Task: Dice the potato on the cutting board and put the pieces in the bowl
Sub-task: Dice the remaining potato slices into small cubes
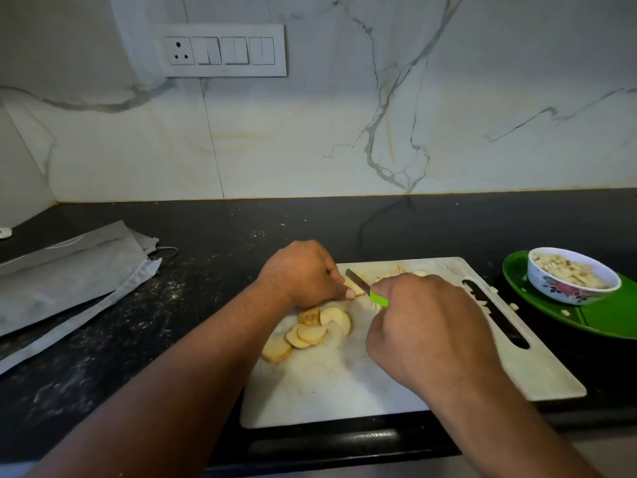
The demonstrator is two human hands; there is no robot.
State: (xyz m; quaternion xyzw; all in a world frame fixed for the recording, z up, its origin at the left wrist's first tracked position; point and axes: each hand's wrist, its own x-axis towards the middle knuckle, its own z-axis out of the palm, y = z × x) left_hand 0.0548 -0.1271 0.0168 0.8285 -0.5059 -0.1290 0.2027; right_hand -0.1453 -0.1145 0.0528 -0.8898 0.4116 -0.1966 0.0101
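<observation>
No readable text

No words, brand names, numbers or signs can be read anywhere; the switch panel (223, 50) on the wall above the counter (213, 236) is unmarked, and the bowl (572, 280) carries only a flower pattern.

The board (396, 391) lies on the tabletop (224, 229) at the near middle. Potato slices (310, 331) lie on its left part, with loose dice (482, 301) toward its right edge. Right of the board a plate (603, 319) carries the bowl (570, 282), which holds diced pieces. A cloth (69, 281) lies far left.
</observation>
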